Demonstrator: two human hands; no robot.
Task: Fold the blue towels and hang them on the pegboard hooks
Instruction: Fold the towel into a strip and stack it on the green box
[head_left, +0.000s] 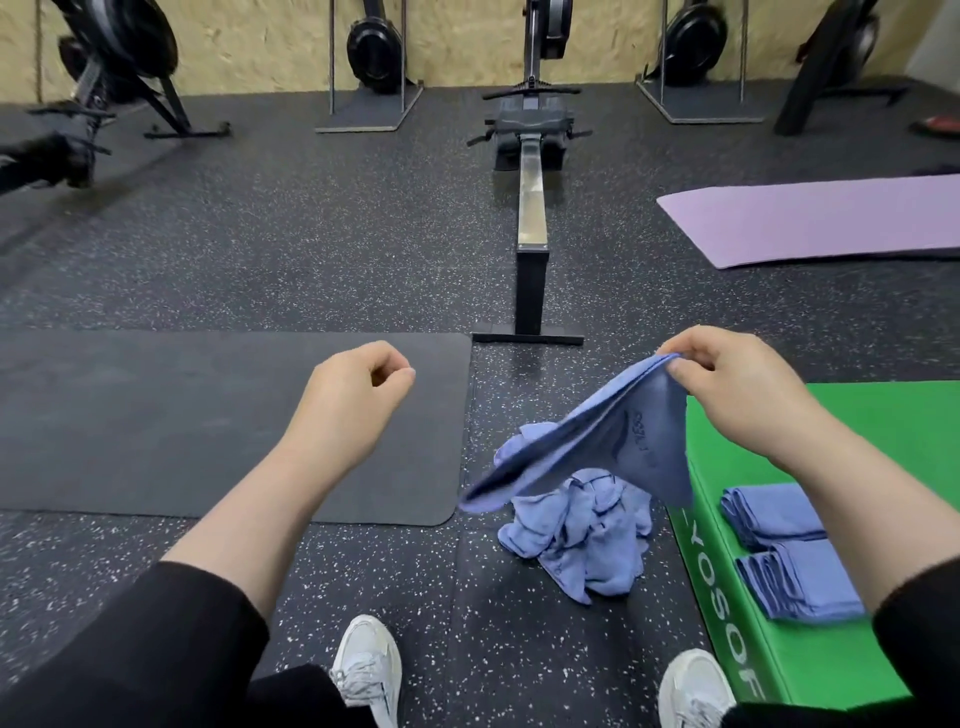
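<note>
Right hand (737, 384) pinches blue towel (608, 441) by one corner; its long axis slants down-left from that corner, over the crumpled towel pile (576, 530). Left hand (358, 384) curled, empty, left of pile.

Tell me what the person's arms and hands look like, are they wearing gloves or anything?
No gloves. The left hand and right hand are both bare, with no rings, watch or bracelets showing. Both forearms are bare too, because the black sleeves are pushed up toward the elbows. The sleeves look plain, with no markings visible.
</note>
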